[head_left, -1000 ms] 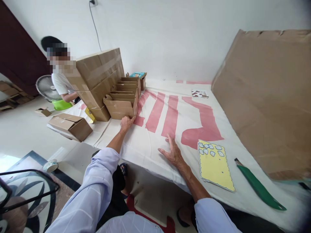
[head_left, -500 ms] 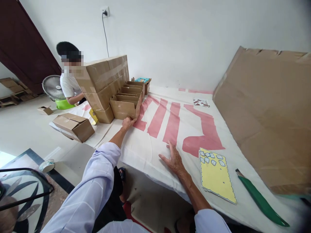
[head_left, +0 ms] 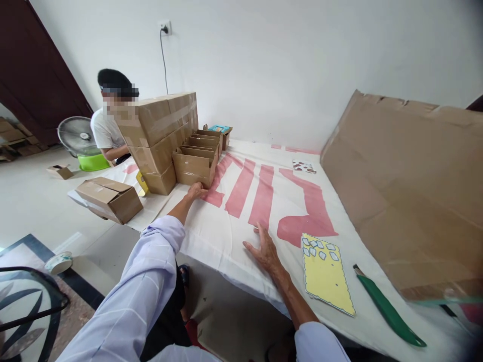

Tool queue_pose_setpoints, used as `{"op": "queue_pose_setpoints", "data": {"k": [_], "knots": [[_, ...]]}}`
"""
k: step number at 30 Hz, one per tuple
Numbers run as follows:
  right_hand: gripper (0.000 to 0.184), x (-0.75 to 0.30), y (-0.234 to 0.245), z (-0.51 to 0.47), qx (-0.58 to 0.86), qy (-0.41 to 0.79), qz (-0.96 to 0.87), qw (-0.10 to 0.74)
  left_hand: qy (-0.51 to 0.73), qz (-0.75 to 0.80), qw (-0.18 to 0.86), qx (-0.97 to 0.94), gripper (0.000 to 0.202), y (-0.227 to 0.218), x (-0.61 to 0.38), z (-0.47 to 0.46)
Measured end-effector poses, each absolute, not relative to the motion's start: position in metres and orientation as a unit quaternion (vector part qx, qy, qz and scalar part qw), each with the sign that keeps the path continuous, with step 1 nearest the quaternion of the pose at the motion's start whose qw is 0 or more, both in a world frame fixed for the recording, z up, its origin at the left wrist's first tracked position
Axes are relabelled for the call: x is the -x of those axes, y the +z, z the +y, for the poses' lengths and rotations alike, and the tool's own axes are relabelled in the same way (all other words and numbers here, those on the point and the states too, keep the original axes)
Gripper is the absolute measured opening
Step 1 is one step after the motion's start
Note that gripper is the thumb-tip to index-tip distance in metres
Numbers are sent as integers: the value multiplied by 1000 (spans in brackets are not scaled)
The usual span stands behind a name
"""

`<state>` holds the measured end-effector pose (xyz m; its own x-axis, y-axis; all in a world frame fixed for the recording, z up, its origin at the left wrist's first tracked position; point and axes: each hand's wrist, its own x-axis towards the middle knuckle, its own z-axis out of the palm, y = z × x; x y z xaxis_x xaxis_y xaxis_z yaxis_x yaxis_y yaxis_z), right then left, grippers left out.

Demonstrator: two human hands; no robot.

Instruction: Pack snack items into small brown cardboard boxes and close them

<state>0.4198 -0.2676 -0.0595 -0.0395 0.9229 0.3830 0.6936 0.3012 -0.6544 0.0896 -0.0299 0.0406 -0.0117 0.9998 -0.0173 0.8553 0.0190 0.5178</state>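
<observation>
My left hand (head_left: 196, 191) is at the lower front edge of an open cardboard box (head_left: 193, 168), seeming to touch it. Its fingers are bunched and partly hidden, so their grip is unclear. This box is the nearest in a row of open cardboard boxes beside a stack of taped cartons (head_left: 154, 143). Over the front part of the cloth-covered table (head_left: 211, 241), my right hand (head_left: 264, 251) has its thumb and fingers spread, holding nothing. To its right lie a yellow scallop-edged card (head_left: 326, 281) and a long green-handled tool (head_left: 390, 309) with a dark tip.
A large cardboard sheet (head_left: 407, 201) leans along the right side. Left of the stack sits a closed carton (head_left: 113, 198). Another person (head_left: 103, 128) is behind the stack, near a fan (head_left: 77, 136). A small patterned card (head_left: 304, 166) lies towards the wall.
The view has turned slightly to the right, so the table items appear further left. Both hands keep nearly the same places, and the boxes show no clear movement.
</observation>
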Motion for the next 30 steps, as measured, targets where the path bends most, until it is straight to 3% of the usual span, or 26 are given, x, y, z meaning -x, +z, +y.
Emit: {"op": "queue_pose_setpoints", "data": {"k": [11,20,25,30], "knots": [[83,-409,-48,-276,605,118,-716,329,227,630,173,-722,29,53,-75,-82],[59,-409,-45,-270,579,74,-746,321,290,540,143,-777,28,54,-63,-171],[48,-415,-58,-255,540,49,-761,356,321,535,86,-777,33,58,-13,-214],[44,-417,-59,-264,550,38,-759,346,362,591,-39,-720,27,92,59,-247]]}}
